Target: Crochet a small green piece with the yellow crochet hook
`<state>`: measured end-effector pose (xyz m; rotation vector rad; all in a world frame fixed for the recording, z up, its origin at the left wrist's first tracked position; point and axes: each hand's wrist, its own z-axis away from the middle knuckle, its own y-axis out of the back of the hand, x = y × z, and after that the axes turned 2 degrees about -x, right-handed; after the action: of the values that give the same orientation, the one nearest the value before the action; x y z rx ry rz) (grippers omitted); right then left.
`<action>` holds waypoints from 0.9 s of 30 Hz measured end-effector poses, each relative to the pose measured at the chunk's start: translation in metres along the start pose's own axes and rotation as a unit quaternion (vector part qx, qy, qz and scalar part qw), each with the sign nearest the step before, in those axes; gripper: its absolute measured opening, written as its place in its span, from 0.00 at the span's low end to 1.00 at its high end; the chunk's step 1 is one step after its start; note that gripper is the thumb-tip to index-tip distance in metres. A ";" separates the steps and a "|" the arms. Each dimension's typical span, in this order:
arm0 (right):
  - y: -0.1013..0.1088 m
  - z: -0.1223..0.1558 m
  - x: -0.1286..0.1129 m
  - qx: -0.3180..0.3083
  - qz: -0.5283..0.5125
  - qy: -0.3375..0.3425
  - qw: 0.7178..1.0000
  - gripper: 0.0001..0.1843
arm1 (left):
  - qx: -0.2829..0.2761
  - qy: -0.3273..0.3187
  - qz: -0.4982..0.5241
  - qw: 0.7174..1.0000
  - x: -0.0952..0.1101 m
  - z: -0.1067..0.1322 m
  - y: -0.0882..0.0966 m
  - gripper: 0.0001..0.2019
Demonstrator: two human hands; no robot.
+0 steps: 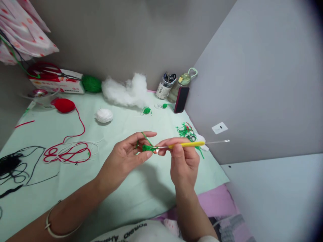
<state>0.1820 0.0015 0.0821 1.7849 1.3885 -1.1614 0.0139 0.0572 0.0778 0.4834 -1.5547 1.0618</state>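
Observation:
Pinched between the thumb and fingers of my left hand [126,153] is a small green crochet piece [147,148]. A strand of green yarn [144,135] runs up over the left index finger. My right hand [185,159] grips a double-ended crochet hook [191,145] by its yellow handle. One metal end of the hook meets the green piece, and the other points out to the right. A small orange and white bit shows beside the right fingertips, too small to name. Both hands are held above the table, close together.
On the table [131,195] lie a white yarn ball [104,115], red yarn [64,105], black yarn [10,164] and green scraps [185,129]. Along the back stand white stuffing [124,90], a pen tin [164,88], a bottle [176,89] and a phone [181,99]. A wall [264,101] rises at right.

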 end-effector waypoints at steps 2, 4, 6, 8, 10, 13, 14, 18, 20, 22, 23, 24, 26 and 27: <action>0.000 0.004 -0.001 0.001 0.069 0.047 0.997 0.12 | 0.027 -0.016 -0.023 0.999 0.002 0.001 -0.004 0.15; -0.001 0.008 0.001 -0.005 0.146 0.119 0.982 0.13 | 0.065 -0.043 -0.050 0.996 0.002 0.002 -0.009 0.15; -0.003 0.011 0.007 -0.021 0.225 0.195 0.954 0.15 | 0.093 -0.060 -0.050 0.993 0.001 0.003 -0.013 0.17; -0.004 0.012 0.013 -0.022 0.307 0.264 0.914 0.16 | 0.078 -0.029 0.005 0.997 0.000 0.003 -0.014 0.20; -0.005 0.012 0.018 -0.001 0.363 0.312 0.878 0.16 | 0.025 0.044 0.092 0.994 -0.001 0.000 -0.012 0.22; -0.005 0.009 0.016 0.019 0.301 0.267 0.915 0.13 | -0.010 0.107 0.176 0.978 0.000 -0.005 -0.007 0.19; -0.005 0.007 0.014 0.037 0.238 0.218 0.946 0.13 | -0.005 0.105 0.185 0.977 0.001 -0.006 -0.006 0.17; -0.008 -0.001 0.006 0.048 0.016 0.064 0.997 0.11 | -0.009 0.072 0.177 0.982 0.006 -0.005 -0.005 0.18; -0.010 -0.001 0.007 0.020 -0.001 0.041 0.999 0.10 | -0.015 0.065 0.161 0.985 0.007 -0.003 -0.008 0.18; -0.012 0.002 0.010 0.013 0.047 0.054 0.997 0.11 | -0.003 0.051 0.142 0.989 0.007 -0.001 -0.010 0.19; -0.012 0.004 0.012 0.013 0.089 0.075 0.993 0.12 | 0.008 0.044 0.137 0.990 0.006 -0.001 -0.011 0.20; -0.012 0.006 0.014 0.012 0.139 0.106 0.985 0.13 | 0.018 0.042 0.138 0.989 0.006 -0.001 -0.012 0.21; -0.011 0.010 0.017 0.002 0.235 0.179 0.955 0.18 | 0.018 0.064 0.159 0.985 0.004 -0.001 -0.011 0.21; -0.009 0.011 0.017 -0.001 0.268 0.212 0.940 0.21 | 0.012 0.084 0.177 0.980 0.003 -0.002 -0.010 0.20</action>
<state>0.1711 0.0022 0.0620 2.3083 0.9999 -0.5044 0.0220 0.0547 0.0844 0.1274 -1.5104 1.3578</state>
